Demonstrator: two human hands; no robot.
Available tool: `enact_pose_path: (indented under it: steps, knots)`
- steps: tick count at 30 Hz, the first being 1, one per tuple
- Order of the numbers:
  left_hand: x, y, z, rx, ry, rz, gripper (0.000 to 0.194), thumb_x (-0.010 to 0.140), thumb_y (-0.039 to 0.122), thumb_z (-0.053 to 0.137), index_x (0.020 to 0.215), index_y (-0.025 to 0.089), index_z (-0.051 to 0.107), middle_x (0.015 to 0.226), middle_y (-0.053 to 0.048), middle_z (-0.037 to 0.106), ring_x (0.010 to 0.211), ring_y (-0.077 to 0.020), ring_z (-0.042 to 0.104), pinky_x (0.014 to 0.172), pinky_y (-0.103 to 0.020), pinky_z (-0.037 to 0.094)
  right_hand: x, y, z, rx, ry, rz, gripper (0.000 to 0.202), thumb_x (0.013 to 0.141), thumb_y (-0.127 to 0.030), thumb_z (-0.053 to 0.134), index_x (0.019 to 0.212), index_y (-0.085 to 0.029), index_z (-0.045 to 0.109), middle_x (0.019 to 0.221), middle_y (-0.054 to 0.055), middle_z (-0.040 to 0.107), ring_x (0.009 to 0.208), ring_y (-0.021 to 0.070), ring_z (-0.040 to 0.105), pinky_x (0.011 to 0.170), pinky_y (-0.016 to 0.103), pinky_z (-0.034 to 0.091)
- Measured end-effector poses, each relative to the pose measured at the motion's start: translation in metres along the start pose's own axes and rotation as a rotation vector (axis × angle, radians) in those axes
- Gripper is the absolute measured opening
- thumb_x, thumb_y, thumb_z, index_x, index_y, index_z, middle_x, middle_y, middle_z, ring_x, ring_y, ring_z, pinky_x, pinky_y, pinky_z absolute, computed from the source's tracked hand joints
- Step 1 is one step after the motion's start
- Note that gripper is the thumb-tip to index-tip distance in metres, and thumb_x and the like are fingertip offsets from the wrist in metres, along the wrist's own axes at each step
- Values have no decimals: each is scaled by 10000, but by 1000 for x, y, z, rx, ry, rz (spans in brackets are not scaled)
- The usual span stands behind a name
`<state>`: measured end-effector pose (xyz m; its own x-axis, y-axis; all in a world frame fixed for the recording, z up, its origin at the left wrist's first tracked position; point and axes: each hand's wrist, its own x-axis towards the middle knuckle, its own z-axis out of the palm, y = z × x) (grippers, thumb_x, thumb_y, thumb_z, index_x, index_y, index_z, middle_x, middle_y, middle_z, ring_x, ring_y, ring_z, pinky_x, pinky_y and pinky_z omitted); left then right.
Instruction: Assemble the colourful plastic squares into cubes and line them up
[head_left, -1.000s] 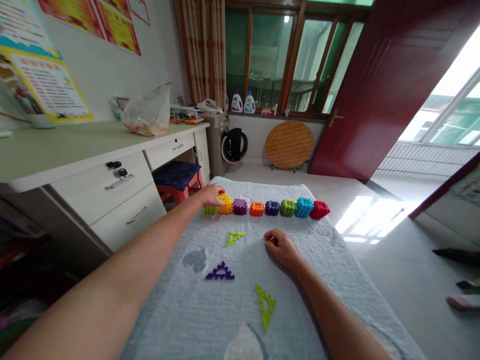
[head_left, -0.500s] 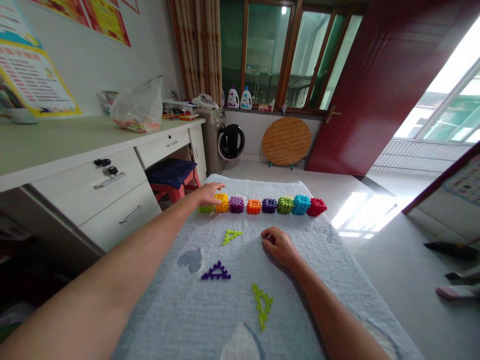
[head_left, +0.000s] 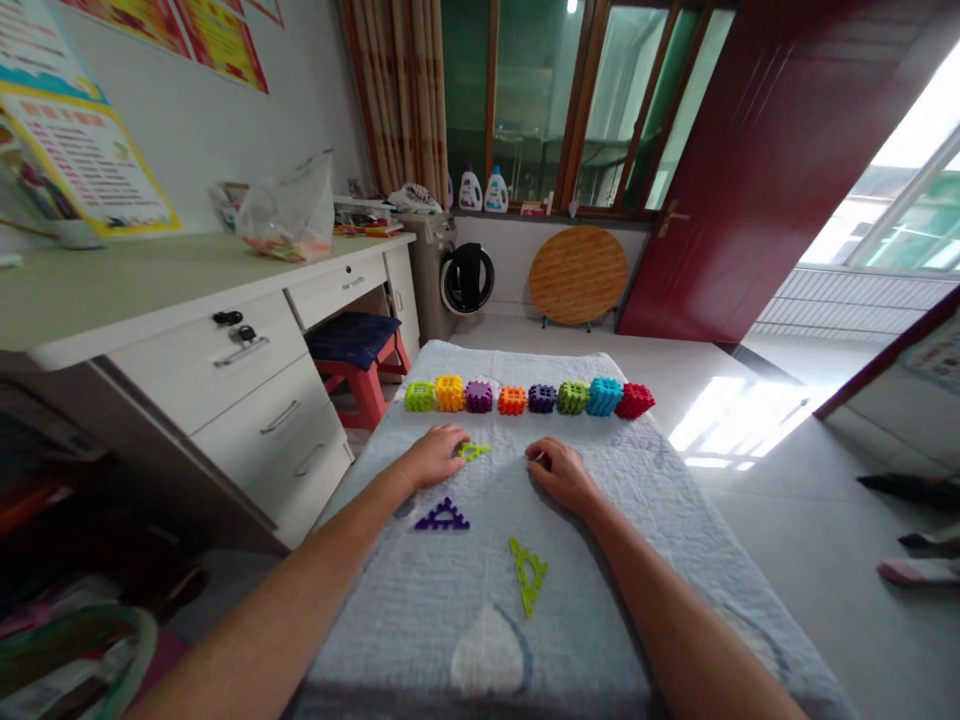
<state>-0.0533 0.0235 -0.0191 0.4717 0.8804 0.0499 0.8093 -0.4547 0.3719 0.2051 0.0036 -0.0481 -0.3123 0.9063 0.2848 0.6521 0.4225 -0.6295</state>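
My left hand [head_left: 439, 455] is low over the cloth at the left edge of a small lime-green triangular building piece [head_left: 474, 452]. Its thumb and fingers are apart, and its fingertips partly cover the piece; whether they touch it I cannot tell. Loosely curled, my right hand [head_left: 561, 473] rests on the cloth with a gap between thumb and fingers and nothing in it. Nearer to me lie a purple triangular piece [head_left: 443, 524] and a larger lime-green triangular piece [head_left: 521, 575]. Beyond both hands runs a row of notched cubes, from a lime-green cube [head_left: 420, 397] to a red one [head_left: 635, 401].
A pale blue quilted cloth [head_left: 600, 620] covers the table. On the left are a white desk [head_left: 172, 290] with drawers and a red stool [head_left: 364, 390] with a dark seat. Farther back stand a washing machine [head_left: 431, 270] and a round wooden tabletop [head_left: 577, 275].
My left hand has come back from the left end of the cube row to the small lime-green triangular piece. My right hand stays about where it was. The camera view has shifted slightly.
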Motion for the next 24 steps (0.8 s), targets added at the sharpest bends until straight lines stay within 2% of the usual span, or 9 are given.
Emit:
enact_pose_path:
  steps: [5, 8, 13, 16, 19, 21, 22, 23, 24]
  knots:
    - [5, 8, 4, -47, 64, -89, 301, 652, 197, 589, 941, 175, 671, 921, -51, 612, 814, -188, 609, 766, -285, 471, -4, -4, -1, -64, -20, -58, 178, 743, -156, 545, 890, -181, 642, 831, 29, 626, 709, 135, 558, 719, 251, 419]
    - [7, 14, 4, -98, 106, -117, 233, 709, 222, 558, 905, 166, 670, 851, -41, 626, 767, -174, 604, 727, -277, 476, -5, -5, -1, -109, -27, -105, 186, 741, -174, 567, 908, -186, 647, 854, 35, 621, 769, 153, 556, 768, 273, 403]
    - [10, 24, 12, -181, 100, -117, 261, 792, 280, 508, 974, 154, 647, 783, -18, 655, 718, -159, 617, 674, -262, 496, -6, -5, 0, -165, -46, -86, 218, 742, -191, 576, 948, -196, 645, 925, 51, 627, 881, 193, 538, 831, 313, 380]
    - [8, 31, 13, -174, 106, -109, 232, 761, 227, 542, 958, 168, 651, 888, -38, 668, 831, -183, 624, 780, -297, 495, -6, -9, -1, -155, -26, -84, 385, 745, -205, 587, 1129, -193, 590, 1053, 74, 630, 978, 223, 508, 881, 344, 369]
    - [-1, 46, 6, -72, 226, -110, 334, 738, 163, 561, 1068, 172, 614, 1152, -99, 588, 1094, -244, 527, 981, -380, 392, -7, -13, -2, -163, -11, -88, 516, 756, -227, 592, 1264, -188, 508, 1184, 90, 596, 1064, 248, 458, 928, 374, 348]
    - [-15, 61, 2, 29, 283, -66, 312, 783, 204, 550, 1092, 191, 595, 1169, -95, 560, 1113, -244, 495, 1007, -389, 359, -7, -16, -2, -180, -20, -96, 500, 768, -216, 576, 1264, -195, 518, 1223, 85, 579, 1087, 252, 436, 938, 380, 341]
    - [-24, 70, 1, 45, 251, -29, 256, 814, 255, 541, 1057, 199, 600, 1097, -80, 583, 1054, -231, 518, 973, -373, 383, -7, -16, -2, -188, -28, -101, 487, 774, -201, 562, 1260, -199, 528, 1238, 79, 573, 1093, 250, 430, 943, 380, 338]
    - [-33, 80, 2, 34, 171, 10, 213, 833, 322, 535, 993, 201, 608, 1001, -63, 606, 985, -221, 540, 918, -356, 412, -7, -16, -1, -195, -38, -106, 484, 779, -185, 549, 1262, -204, 531, 1259, 72, 565, 1103, 247, 423, 949, 380, 333]
    - [-44, 90, 5, 20, 101, 38, 243, 834, 398, 540, 959, 201, 608, 930, -52, 612, 940, -220, 550, 868, -346, 429, -6, -17, 0, -205, -53, -112, 495, 784, -172, 536, 1278, -209, 523, 1289, 65, 551, 1119, 247, 412, 960, 384, 325]
